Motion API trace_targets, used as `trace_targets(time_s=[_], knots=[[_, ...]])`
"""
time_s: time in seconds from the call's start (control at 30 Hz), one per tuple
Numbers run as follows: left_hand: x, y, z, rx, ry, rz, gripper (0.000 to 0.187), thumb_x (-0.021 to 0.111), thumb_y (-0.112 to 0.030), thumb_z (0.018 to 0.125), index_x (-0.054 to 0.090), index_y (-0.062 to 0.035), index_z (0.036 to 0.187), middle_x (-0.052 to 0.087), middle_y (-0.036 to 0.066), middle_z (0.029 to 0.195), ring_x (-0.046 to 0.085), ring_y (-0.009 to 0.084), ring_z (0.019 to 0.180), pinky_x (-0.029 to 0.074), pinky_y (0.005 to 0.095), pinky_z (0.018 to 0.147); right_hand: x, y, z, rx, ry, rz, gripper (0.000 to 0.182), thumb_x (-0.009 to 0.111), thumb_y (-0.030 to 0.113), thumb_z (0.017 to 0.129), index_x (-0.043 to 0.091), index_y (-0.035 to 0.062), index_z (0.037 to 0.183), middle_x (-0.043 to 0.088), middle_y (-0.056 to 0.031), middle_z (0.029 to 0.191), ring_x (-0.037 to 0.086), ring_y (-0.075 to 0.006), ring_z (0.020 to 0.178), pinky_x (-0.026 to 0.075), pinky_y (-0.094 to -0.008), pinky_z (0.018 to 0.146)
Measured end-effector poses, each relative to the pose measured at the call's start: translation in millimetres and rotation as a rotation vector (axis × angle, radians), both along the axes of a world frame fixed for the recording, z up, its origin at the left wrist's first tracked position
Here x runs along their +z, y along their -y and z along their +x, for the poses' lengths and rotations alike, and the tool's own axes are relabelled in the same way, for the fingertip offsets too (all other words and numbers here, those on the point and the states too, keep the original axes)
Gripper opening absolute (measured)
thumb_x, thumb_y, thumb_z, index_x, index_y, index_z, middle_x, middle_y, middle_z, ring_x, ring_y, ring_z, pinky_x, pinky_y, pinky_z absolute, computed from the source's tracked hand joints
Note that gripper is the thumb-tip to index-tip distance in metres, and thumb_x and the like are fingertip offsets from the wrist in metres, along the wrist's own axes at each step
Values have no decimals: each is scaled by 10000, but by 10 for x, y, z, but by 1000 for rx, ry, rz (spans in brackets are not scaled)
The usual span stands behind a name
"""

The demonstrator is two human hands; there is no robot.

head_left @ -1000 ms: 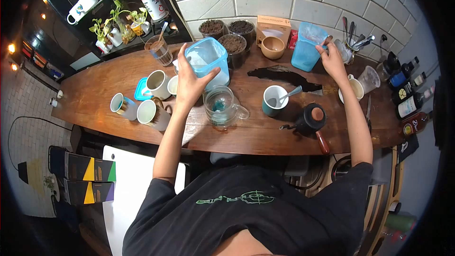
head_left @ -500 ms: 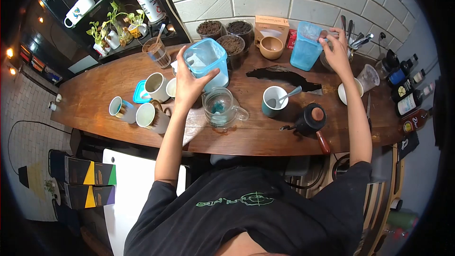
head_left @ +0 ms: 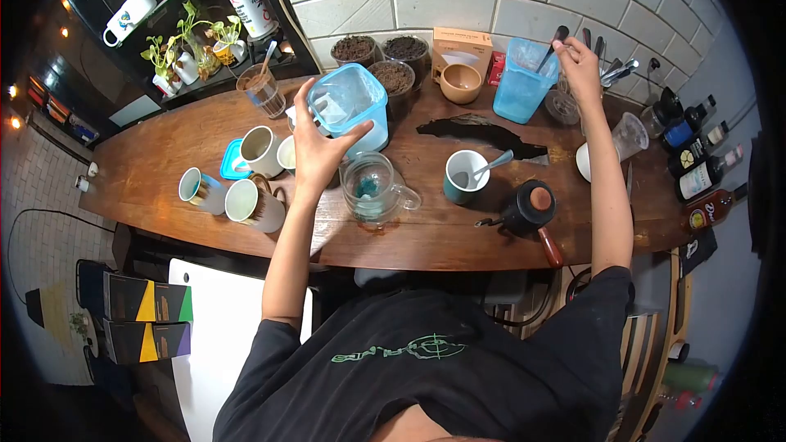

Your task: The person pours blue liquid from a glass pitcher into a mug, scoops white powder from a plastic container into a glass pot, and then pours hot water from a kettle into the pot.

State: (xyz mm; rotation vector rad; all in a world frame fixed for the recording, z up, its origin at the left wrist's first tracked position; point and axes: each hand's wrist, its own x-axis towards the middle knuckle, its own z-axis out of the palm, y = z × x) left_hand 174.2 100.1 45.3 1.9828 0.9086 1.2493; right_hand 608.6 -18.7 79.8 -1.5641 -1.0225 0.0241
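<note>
My left hand (head_left: 318,147) is spread, thumb and fingers apart, at the near side of a blue plastic container (head_left: 354,102); contact is hard to tell. My right hand (head_left: 580,69) pinches the upper end of a dark-handled utensil (head_left: 550,51), which reaches down into a second blue container (head_left: 524,86) near the wall. A glass pitcher (head_left: 372,188) with a little bluish content stands below the first container. Right of it are a teal and white cup (head_left: 467,178) with a spoon in it and a black kettle (head_left: 530,209) with a wooden handle.
Several cups (head_left: 255,203) stand at the left. Behind are pots of dark grounds (head_left: 391,78), a brown box (head_left: 461,49) and a wooden cup (head_left: 460,84). A dark flat piece (head_left: 483,133) lies mid-table. Bottles (head_left: 698,170) line the right edge.
My right hand has lifted slightly, and the dark-handled utensil now shows in its fingers over the second container. My left hand stays spread by the first one. The view has shifted slightly.
</note>
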Motion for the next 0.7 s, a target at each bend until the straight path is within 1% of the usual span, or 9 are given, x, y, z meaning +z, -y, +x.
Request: trace_targets(time_s=[0.03, 0.07, 0.2, 0.33, 0.43, 0.5, 0.57, 0.63, 0.7], knots=[[-2, 4, -5, 5, 6, 11, 1044, 928, -258, 634, 328, -45, 1461, 540, 229, 1330, 554, 339, 1241, 469, 446, 1050, 45, 2, -7, 46, -85, 9, 268, 671, 235, 956, 665, -27, 1008, 574, 18, 605, 463, -67, 550, 372, -241, 555], [-4, 5, -12, 12, 12, 20, 1041, 929, -253, 634, 330, -48, 1460, 538, 225, 1330, 553, 338, 1241, 470, 448, 1050, 59, 13, 80, 103, -91, -28, 254, 659, 235, 965, 669, -14, 1011, 642, -10, 686, 497, -83, 601, 419, -251, 621], [53, 37, -27, 9, 16, 26, 1040, 929, -242, 634, 329, -57, 1464, 535, 223, 1331, 551, 340, 1242, 474, 446, 1050, 220, 73, -32, 212, -134, 70, 258, 668, 264, 959, 659, 12, 1011, 683, -45, 779, 541, -94, 729, 441, -250, 736], [95, 54, -34, -3, 57, 3, 1051, 934, -217, 623, 328, -63, 1467, 515, 204, 1341, 550, 327, 1240, 471, 434, 1062, 336, 115, -159, 184, -146, 41, 249, 660, 278, 967, 647, 30, 954, 652, -40, 772, 547, -102, 746, 434, -254, 737], [129, 111, -46, -29, 88, 27, 1076, 944, -195, 600, 326, -67, 1472, 498, 186, 1349, 547, 313, 1240, 468, 434, 1068, 371, 105, -174, 118, -65, 69, 294, 670, 309, 960, 654, 16, 969, 669, -39, 750, 575, -97, 712, 452, -250, 702], [131, 134, -55, -40, 92, 57, 1090, 949, -184, 588, 326, -69, 1474, 491, 175, 1350, 543, 305, 1242, 465, 435, 1071, 418, 157, -244, -38, 83, 90, 311, 649, 320, 974, 652, 9, 966, 661, -35, 733, 586, -99, 699, 459, -257, 670], [97, 119, -89, -123, 117, 76, 1134, 940, -139, 571, 287, -93, 1497, 432, 150, 1414, 494, 293, 1295, 431, 436, 1112, 490, 212, -312, -76, 140, 87, 314, 629, 320, 987, 651, 7, 976, 635, -20, 724, 577, -92, 693, 457, -255, 654], [83, 111, -119, -126, 140, 113, 1152, 943, -146, 556, 283, -93, 1499, 433, 143, 1406, 486, 284, 1298, 415, 435, 1126, 600, 315, -374, -101, 213, 172, 293, 618, 300, 995, 650, 8, 989, 606, 1, 727, 559, -79, 690, 448, -245, 647], [91, 152, -154, -146, 182, 184, 1146, 969, -220, 544, 324, -57, 1477, 484, 148, 1351, 528, 276, 1253, 430, 422, 1092, 806, 500, -528, -191, 233, 225, 262, 605, 279, 1003, 654, 21, 1006, 590, 16, 741, 535, -68, 678, 440, -238, 641]])
